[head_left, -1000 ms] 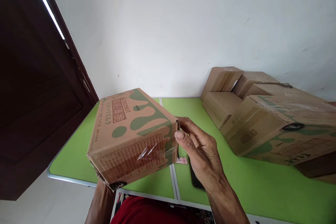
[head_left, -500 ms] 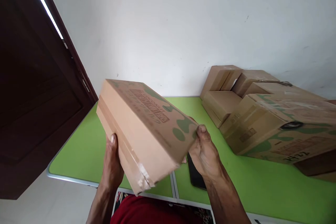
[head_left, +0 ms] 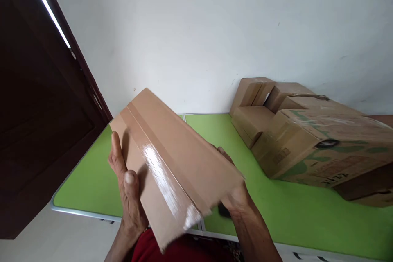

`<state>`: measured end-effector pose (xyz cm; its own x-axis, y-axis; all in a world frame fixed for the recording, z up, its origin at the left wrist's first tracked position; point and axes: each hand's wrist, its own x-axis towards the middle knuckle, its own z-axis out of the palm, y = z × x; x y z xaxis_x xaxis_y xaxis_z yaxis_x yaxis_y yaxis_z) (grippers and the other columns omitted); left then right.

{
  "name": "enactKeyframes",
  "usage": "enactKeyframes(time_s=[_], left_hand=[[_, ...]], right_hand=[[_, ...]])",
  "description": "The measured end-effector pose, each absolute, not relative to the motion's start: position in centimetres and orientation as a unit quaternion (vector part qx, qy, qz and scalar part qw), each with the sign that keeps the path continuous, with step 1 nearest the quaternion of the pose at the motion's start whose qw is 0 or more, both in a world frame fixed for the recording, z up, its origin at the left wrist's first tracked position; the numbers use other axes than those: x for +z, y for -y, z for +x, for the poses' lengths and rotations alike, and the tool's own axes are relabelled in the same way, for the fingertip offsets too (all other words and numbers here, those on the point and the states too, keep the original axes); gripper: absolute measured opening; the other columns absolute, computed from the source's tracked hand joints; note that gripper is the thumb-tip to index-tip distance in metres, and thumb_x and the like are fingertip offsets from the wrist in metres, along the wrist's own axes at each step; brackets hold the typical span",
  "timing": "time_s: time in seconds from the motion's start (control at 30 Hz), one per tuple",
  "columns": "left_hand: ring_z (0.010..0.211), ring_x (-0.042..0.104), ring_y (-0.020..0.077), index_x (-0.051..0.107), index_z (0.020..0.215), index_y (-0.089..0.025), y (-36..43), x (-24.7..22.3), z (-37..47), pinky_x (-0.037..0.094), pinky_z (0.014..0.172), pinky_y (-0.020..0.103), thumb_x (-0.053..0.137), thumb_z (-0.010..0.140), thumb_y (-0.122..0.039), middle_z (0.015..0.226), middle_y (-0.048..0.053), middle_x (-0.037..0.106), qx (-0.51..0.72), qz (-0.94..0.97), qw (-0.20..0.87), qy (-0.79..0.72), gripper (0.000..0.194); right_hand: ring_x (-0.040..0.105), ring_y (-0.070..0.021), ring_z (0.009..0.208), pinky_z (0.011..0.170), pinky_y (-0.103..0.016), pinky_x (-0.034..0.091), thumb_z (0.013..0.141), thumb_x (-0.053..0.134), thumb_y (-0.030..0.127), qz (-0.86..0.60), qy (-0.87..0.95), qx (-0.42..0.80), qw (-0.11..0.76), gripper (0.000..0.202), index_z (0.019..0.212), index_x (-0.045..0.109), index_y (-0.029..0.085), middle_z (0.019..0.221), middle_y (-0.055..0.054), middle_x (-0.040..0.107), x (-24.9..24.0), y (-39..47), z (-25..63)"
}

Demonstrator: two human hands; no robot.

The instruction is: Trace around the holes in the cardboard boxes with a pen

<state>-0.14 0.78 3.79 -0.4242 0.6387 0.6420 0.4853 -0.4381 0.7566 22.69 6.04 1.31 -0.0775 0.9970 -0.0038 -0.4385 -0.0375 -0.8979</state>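
Note:
A brown cardboard box point(head_left: 184, 151) is held tilted above the green table, its face with a shiny strip of clear tape turned toward me. My left hand point(head_left: 129, 188) supports the box's left side, with thumb and fingers against the cardboard. On the right side, my right hand point(head_left: 236, 192) grips the box near its lower right corner; most of its fingers are hidden behind the box. Under the box, a small part of a black object point(head_left: 224, 210) shows beside my right hand.
Several cardboard boxes point(head_left: 307, 143) stand together on the right of the green table point(head_left: 307, 221), against the white wall. A dark brown door point(head_left: 46, 102) is at the left. Red cloth point(head_left: 184, 249) shows at the bottom edge.
The box has been turned so its taped face shows and the printed face is out of sight. My left hand now lies flatter along its side, and my right hand is more covered by the box.

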Motion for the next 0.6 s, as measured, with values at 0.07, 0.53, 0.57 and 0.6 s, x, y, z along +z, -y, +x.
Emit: enactKeyframes(time_s=[0.07, 0.53, 0.57, 0.6], left_hand=[[0.174, 0.030, 0.0453, 0.055, 0.171, -0.045, -1.5, 3.9, -0.2, 0.045, 0.131, 0.070, 0.042, 0.107, -0.084, 0.184, 0.005, 0.042, 0.693, 0.494, 0.056, -0.522, 0.076], [0.158, 0.054, 0.0392, 0.064, 0.156, -0.031, -4.0, 2.1, 1.5, 0.036, 0.137, 0.061, 0.024, 0.106, -0.092, 0.166, 0.013, 0.060, 0.693, 0.536, 0.276, -0.395, 0.089], [0.159, 0.053, 0.0387, 0.062, 0.157, -0.032, -4.3, 2.0, 1.5, 0.034, 0.138, 0.061, 0.022, 0.107, -0.091, 0.167, 0.012, 0.059, 0.685, 0.545, 0.288, -0.388, 0.087], [0.163, 0.049, 0.0383, 0.062, 0.159, -0.033, -4.6, 1.9, 1.5, 0.033, 0.139, 0.061, 0.022, 0.108, -0.089, 0.170, 0.011, 0.057, 0.674, 0.560, 0.295, -0.381, 0.085]], right_hand=[[0.082, -0.0340, 0.110, 0.076, -0.039, 0.067, 0.091, 0.074, 0.089, -0.356, 0.386, 0.645, 0.555, 0.072, 0.137, 0.086, 0.036, 0.122, -0.005, 0.089, 1.0, -5.6, 22.1], [0.074, -0.0408, 0.138, 0.111, -0.054, 0.064, 0.088, 0.066, 0.099, -0.438, 0.355, 0.626, 0.538, 0.091, 0.144, 0.082, 0.029, 0.129, -0.011, 0.088, -0.9, -4.4, 22.3], [0.075, -0.0410, 0.137, 0.110, -0.053, 0.065, 0.087, 0.066, 0.100, -0.443, 0.349, 0.623, 0.542, 0.091, 0.141, 0.083, 0.028, 0.127, -0.012, 0.088, -1.0, -4.4, 22.4], [0.075, -0.0411, 0.137, 0.108, -0.052, 0.066, 0.086, 0.068, 0.099, -0.448, 0.341, 0.619, 0.547, 0.090, 0.138, 0.084, 0.028, 0.126, -0.011, 0.089, -1.1, -4.5, 22.4]])
